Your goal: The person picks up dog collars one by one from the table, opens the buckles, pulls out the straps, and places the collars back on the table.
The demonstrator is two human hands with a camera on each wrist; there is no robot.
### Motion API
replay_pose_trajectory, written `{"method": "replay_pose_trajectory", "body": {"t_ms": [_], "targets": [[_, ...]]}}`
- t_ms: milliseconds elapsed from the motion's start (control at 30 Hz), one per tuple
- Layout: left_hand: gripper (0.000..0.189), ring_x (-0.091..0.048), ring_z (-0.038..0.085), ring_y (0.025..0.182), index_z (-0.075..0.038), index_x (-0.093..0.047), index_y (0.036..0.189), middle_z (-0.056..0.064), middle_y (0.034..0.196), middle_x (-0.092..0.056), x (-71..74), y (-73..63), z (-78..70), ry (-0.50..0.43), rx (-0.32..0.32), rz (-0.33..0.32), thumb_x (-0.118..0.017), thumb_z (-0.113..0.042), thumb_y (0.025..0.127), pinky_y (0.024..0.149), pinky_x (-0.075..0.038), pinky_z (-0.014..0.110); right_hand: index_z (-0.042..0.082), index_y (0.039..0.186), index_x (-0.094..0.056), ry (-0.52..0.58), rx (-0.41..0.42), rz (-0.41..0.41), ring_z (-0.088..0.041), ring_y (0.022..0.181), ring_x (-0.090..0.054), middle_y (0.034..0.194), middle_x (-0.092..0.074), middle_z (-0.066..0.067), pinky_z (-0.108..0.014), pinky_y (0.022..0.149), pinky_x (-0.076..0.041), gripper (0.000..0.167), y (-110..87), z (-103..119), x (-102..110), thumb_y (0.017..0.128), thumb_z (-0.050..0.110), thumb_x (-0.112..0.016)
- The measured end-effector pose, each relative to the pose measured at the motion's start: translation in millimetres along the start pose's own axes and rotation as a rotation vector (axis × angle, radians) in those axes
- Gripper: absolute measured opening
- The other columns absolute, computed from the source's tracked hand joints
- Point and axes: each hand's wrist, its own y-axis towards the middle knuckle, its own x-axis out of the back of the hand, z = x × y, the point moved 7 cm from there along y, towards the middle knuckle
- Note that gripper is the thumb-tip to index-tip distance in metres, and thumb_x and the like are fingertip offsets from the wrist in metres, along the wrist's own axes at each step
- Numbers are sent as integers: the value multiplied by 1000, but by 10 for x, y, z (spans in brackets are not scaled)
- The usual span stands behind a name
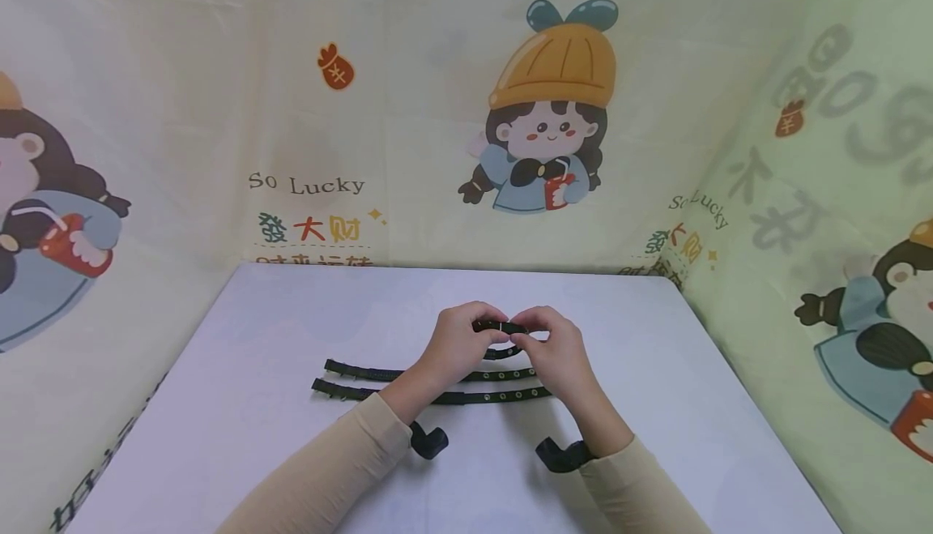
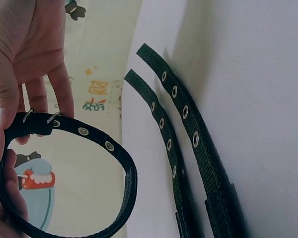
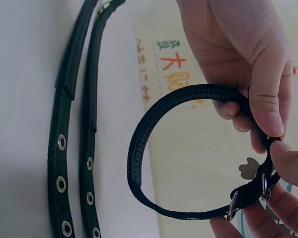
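A black strap collar (image 2: 131, 168) with metal eyelets is bent into a round loop, held above the table between both hands. My left hand (image 1: 453, 346) pinches the loop from the left. My right hand (image 1: 560, 349) pinches it at the strap end, close to the left fingertips. In the right wrist view, two metal loops of the buckle (image 3: 264, 186) show beside the right fingers. Under the hands, two similar collars lie stretched out on the table, a rear collar (image 1: 503, 375) and a front collar (image 1: 503, 397), their eyelet ends to the right.
A white table (image 1: 219, 453) stretches under the arms. Printed cream cloth (image 1: 423, 129) hangs behind it and on both sides. A black device sits at the left wrist (image 1: 430, 442) and another at the right wrist (image 1: 563, 456).
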Motion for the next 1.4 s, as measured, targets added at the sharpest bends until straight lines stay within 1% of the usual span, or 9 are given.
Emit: {"method": "replay_pose_trajectory", "body": {"t_ms": [133,267,400,667,900,1067,1200,1300,1400], "targets": [[20,-73,9,92,-15,-80,113,-6,103,-81,-1,2,2,4,-1,1,-83,-11,94,79,-61,25,16,110,-76,-10,-8,-9,-26,112,-70,110,-77,-4,-45,90,-64,18,3,-7,9,96,6,-80],[20,-73,8,93,-16,-80,113,-6,104,-81,5,4,13,4,-2,-7,-83,-11,94,79,-61,25,16,111,-76,-13,-5,-16,-27,113,-70,111,-77,-5,-45,89,-63,17,8,-16,13,96,6,-79],[20,-73,9,92,-19,-80,111,-7,103,-81,12,3,23,2,2,-15,-84,-12,93,79,-60,26,16,112,-76,-11,-6,-25,-27,115,-70,112,-77,-5,-47,91,-62,17,4,-29,24,97,7,-79],[18,-71,9,90,-20,-80,108,-9,99,-80,27,2,49,-19,35,-24,-85,-14,92,77,-60,26,16,111,-76,17,-13,-24,-27,115,-70,109,-78,-5,-50,94,-57,16,1,-41,36,98,7,-77],[17,-71,11,89,-21,-81,105,-8,96,-79,40,3,45,-47,57,-42,-86,-13,91,76,-59,28,14,112,-74,45,5,-27,-27,111,-72,107,-79,-6,-43,89,-55,15,-7,-22,43,99,6,-76],[17,-71,12,89,-21,-81,105,-8,95,-79,39,-4,40,-58,64,-47,-85,-12,92,77,-59,30,14,113,-73,67,-1,-21,-26,111,-72,108,-77,-6,-40,89,-57,15,-16,-31,37,100,6,-75],[17,-72,11,90,-20,-81,106,-8,96,-79,51,-10,26,-55,69,-52,-85,-13,92,79,-59,30,10,117,-70,128,-5,-19,-26,110,-72,114,-74,-9,-35,88,-64,17,-5,-42,34,102,3,-71],[17,-72,11,91,-19,-81,108,-7,98,-80,66,-14,19,-48,65,-57,-85,-13,93,80,-59,30,5,122,-67,176,-6,-25,-27,111,-73,118,-71,-11,-30,86,-66,19,5,-42,42,103,1,-68],[17,-72,11,91,-19,-79,108,-6,99,-79,76,-16,19,-35,62,-60,-85,-12,93,81,-59,30,3,124,-66,199,-6,-24,-29,113,-73,119,-71,-13,-30,85,-66,21,4,-37,47,104,1,-67]]}}
